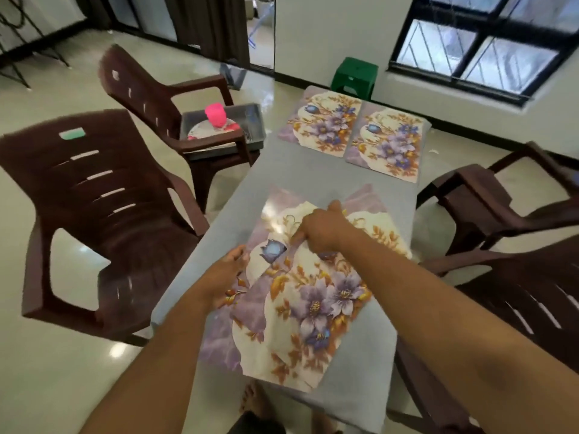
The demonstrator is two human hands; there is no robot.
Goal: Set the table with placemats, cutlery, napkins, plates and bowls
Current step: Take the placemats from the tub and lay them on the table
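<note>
Table: grey-covered table [300, 173] runs lengthwise away from the person; a bare grey strip lies between the far and near placemats.
Far placemats: two floral placemats [321, 120] and [388, 142] lie flat side by side at the far end, edges touching, the right one reaching the table's right edge.
Near placemats: top placemat [300, 296] lies skewed over a second placemat [372, 211] that shows beneath it at right; its near corner sits close to the table's front edge.
Left hand: left hand [225, 277] rests on the top mat's left edge, fingers curled over that edge and gripping it.
Right hand: right hand [319, 230] is clenched on the mat's upper part, fingers bent down and pinching it.
Sides: brown plastic chairs [103, 208] stand close on both sides.
Tray: grey tray [250, 120] on the far left chair holds a pink cup [215, 113] and plates [200, 130].
</note>
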